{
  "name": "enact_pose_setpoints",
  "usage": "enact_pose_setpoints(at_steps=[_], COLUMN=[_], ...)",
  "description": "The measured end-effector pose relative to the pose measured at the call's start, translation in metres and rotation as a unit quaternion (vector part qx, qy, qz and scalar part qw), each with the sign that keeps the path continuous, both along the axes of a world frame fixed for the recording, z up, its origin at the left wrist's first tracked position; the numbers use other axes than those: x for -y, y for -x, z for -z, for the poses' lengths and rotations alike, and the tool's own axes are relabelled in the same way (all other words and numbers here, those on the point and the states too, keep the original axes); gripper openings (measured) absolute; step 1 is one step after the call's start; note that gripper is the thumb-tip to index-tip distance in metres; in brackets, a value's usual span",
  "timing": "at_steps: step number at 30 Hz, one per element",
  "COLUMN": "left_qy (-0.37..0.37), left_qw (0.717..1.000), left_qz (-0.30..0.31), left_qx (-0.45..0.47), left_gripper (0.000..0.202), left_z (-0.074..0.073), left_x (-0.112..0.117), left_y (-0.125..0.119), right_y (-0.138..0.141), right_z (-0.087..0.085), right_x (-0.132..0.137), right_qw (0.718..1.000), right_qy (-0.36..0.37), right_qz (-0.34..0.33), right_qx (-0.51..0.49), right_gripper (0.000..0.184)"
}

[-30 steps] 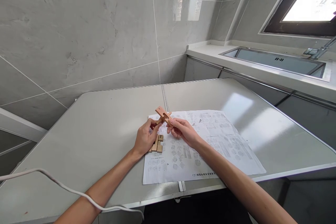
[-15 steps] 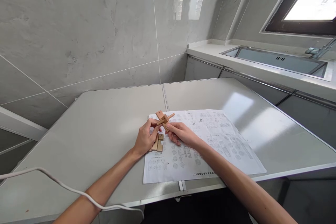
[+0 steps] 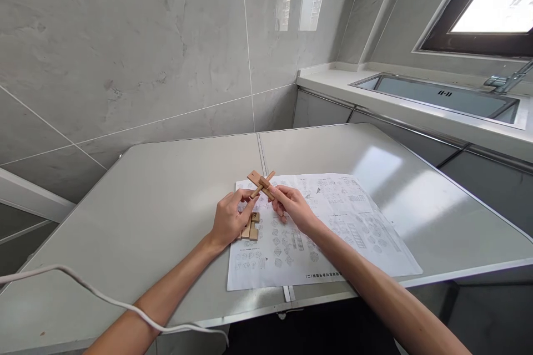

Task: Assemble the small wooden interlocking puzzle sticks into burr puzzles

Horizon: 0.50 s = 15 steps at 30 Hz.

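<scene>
Two notched wooden puzzle bars (image 3: 261, 183) cross each other in an X above the table. My left hand (image 3: 231, 217) pinches the lower end of one bar. My right hand (image 3: 291, 206) pinches the lower end of the other. Both hands hover over the left part of a printed instruction sheet (image 3: 333, 227). Several more wooden pieces (image 3: 251, 227) lie on the sheet just below my left thumb.
The sheet lies on a grey folding table (image 3: 158, 205) with a seam down its middle. A white cable (image 3: 87, 291) runs over the near left edge. A steel sink (image 3: 437, 97) and tap (image 3: 510, 79) stand at the right, under a window. A tiled wall is behind.
The crossed bars turned in my fingers and shifted slightly; my right hand moved a little up and toward the left hand. The loose pieces stayed put.
</scene>
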<state>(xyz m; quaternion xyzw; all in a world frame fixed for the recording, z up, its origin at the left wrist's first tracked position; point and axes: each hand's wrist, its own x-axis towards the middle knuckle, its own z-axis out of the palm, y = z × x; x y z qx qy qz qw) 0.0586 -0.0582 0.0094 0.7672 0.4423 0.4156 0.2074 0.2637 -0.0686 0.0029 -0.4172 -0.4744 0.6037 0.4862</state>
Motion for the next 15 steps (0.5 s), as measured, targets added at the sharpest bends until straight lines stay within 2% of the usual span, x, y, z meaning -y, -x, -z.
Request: enact_pose_setpoints(at_steps=[4,7,11,15], left_qy=[0.008,0.030,0.091,0.152], left_qw=[1.000,0.999,0.995,0.988], left_qz=[-0.011,-0.016,-0.007,0.012], left_qx=[-0.007,0.011,0.036,0.037], left_gripper=[0.020,0.021,0.026,0.032], left_z=[0.000,-0.002,0.002,0.010], left_x=[0.000,-0.002,-0.008,-0.015], left_y=[-0.001,0.000,0.003,0.006], right_y=[-0.003,-0.006,-0.018,-0.038], right_z=[-0.003,-0.004,0.004,0.014], right_x=[-0.001,-0.003,-0.013,-0.025], right_qw=[1.000,0.998,0.985,0.955], right_qy=[0.006,0.027,0.043,0.028], right_qz=[0.002,0.038,0.140,0.262], right_qx=[-0.001,-0.031,-0.087,-0.134], right_gripper=[0.054,0.055,0.050,0.043])
